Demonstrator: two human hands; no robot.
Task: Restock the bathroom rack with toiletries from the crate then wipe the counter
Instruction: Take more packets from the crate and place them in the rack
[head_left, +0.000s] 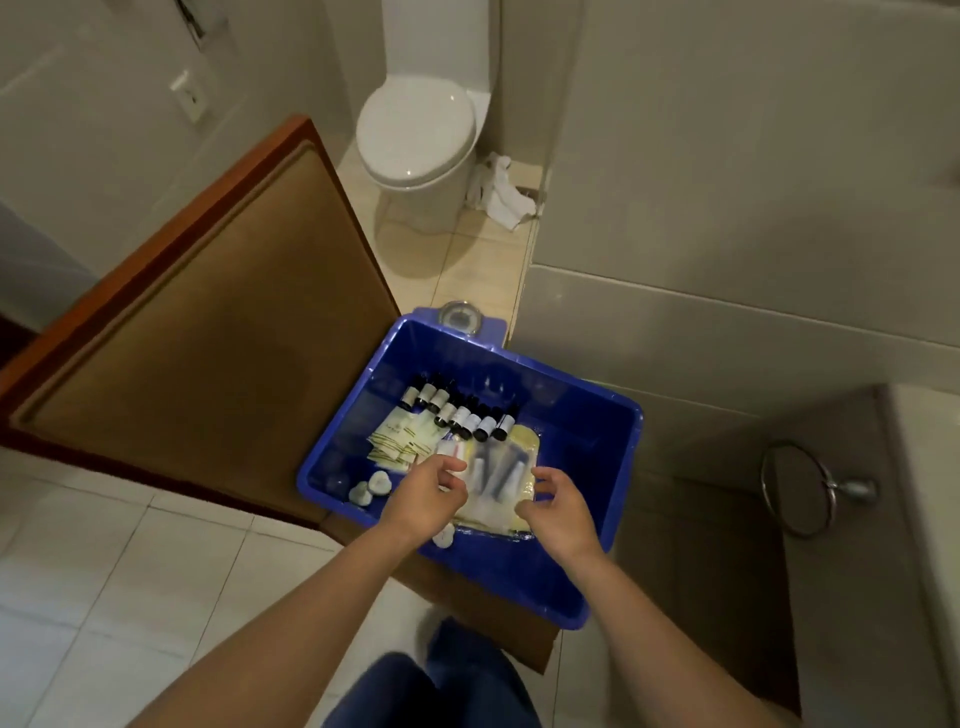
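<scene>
- Currently the restocking half of the task is in hand, at its picking stage: the person leans over the blue crate (631, 431), which sits on the floor against a brown wooden panel (208, 322) on its left side
- Left hand (423, 501) hangs over the near left part of the crate, fingers half curled with thumb close to forefinger; it appears to hold nothing
- Right hand (558, 512) hangs over the near right part of the crate, fingers likewise loosely bent and apart, with no grip showing; its fingertips lie at the edge of the clear packets (498, 467), and blur hides whether they touch
- Inside the crate a row of small dark bottles (460, 410) with pale labels lies across the middle, cream sachets (400, 439) lie left of centre, and small white round pieces (371, 488) sit in the near left corner
- A round glass dish (461, 315) rests on the crate's far rim
- Beyond the crate stands a toilet (415, 130) with a crumpled white cloth (501, 192) beside it; right of the crate a towel ring (800, 488) hangs on a wall
- No rack is in view, so nothing can be said of how full it is; wiping seems not yet begun
- Judged from this, the next move calls for closing both hands on the packets between them, lifting them clear of the crate wall without spilling the stack, then turning toward the rack
</scene>
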